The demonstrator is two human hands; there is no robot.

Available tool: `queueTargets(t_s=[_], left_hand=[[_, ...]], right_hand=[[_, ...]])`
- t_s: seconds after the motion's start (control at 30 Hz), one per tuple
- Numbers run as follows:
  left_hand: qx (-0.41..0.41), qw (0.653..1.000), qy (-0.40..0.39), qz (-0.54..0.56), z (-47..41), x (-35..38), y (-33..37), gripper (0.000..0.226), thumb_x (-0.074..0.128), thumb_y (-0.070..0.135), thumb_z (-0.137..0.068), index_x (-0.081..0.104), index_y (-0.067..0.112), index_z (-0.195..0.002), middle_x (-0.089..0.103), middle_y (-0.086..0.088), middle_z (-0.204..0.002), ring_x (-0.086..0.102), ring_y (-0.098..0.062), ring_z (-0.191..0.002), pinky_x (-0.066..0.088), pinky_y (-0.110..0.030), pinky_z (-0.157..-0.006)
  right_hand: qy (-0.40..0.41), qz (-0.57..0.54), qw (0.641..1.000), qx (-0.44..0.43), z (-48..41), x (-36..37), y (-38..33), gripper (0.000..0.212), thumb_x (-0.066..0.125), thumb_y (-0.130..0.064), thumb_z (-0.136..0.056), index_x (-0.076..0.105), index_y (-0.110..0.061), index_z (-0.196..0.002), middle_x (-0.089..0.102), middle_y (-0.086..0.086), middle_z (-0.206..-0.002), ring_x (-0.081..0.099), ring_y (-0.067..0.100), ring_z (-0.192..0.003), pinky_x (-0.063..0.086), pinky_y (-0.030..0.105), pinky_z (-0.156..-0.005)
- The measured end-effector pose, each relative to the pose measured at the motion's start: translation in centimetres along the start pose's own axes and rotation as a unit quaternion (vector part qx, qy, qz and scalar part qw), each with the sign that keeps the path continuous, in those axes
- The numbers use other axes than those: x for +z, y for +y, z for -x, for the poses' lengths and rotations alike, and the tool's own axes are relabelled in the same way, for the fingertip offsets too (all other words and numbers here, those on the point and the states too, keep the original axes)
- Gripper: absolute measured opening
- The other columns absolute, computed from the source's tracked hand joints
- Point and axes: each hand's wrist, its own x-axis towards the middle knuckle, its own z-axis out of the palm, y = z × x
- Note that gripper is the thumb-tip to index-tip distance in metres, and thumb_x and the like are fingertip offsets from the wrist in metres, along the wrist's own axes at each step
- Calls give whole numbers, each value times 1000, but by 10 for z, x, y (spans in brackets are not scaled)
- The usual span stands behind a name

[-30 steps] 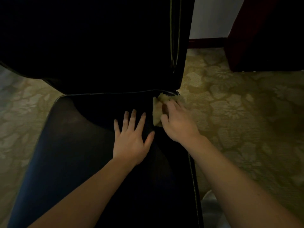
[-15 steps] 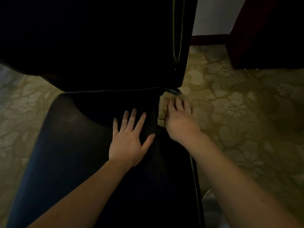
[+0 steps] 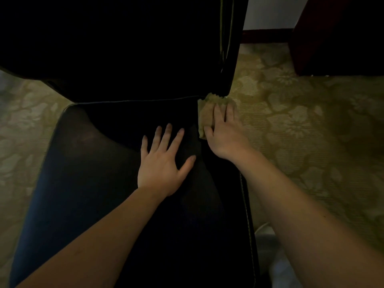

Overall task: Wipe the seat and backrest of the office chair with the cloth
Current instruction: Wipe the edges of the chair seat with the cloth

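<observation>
A black office chair fills the view, its seat (image 3: 87, 183) below and its dark backrest (image 3: 124, 48) rising behind. A yellowish cloth (image 3: 205, 113) lies at the seat's back right corner, where seat and backrest meet. My right hand (image 3: 225, 134) presses flat on the cloth, fingers spread over it and thumb at its left edge. My left hand (image 3: 164, 161) rests flat on the middle of the seat, fingers apart, holding nothing, a little left of the cloth.
Patterned greenish carpet (image 3: 301, 125) surrounds the chair. Dark red wooden furniture (image 3: 336, 34) stands at the back right, with a pale wall (image 3: 268, 11) and dark skirting beside it. A pale object (image 3: 268, 233) lies on the floor by the seat's right edge.
My right hand has slid the cloth right and back, out to the seat's rear right corner. My left hand has stayed flat on the seat.
</observation>
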Motion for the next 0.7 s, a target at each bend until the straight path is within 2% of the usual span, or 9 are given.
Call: queueTargets(t_s=[0.27, 0.5, 0.7], left_hand=[[7, 1000, 1, -4, 1, 0, 0, 77, 15, 72, -94, 9, 35, -162, 10, -2, -170, 2, -23, -157, 0, -52, -126], [-4, 1000, 6, -5, 1, -1, 2, 78, 14, 72, -93, 10, 34, -162, 11, -2, -170, 2, -23, -157, 1, -51, -126], [-5, 1000, 4, -6, 1, -1, 3, 77, 15, 72, -94, 10, 34, -162, 10, -2, -170, 0, -22, -157, 0, -51, -126]], right_hand=[[-15, 14, 1000, 8, 27, 9, -3, 73, 28, -42, -105, -8, -7, -158, -12, 23, -164, -11, 36, -152, -4, 44, -122], [0, 2, 1000, -13, 5, -1, 2, 71, 26, -43, -106, -8, -10, -158, -11, 18, -165, -12, 31, -153, -6, 39, -124], [-21, 35, 999, -25, 28, 6, 1, 73, 26, -45, -105, -9, -10, -158, -13, 19, -165, -13, 34, -152, -6, 44, -123]])
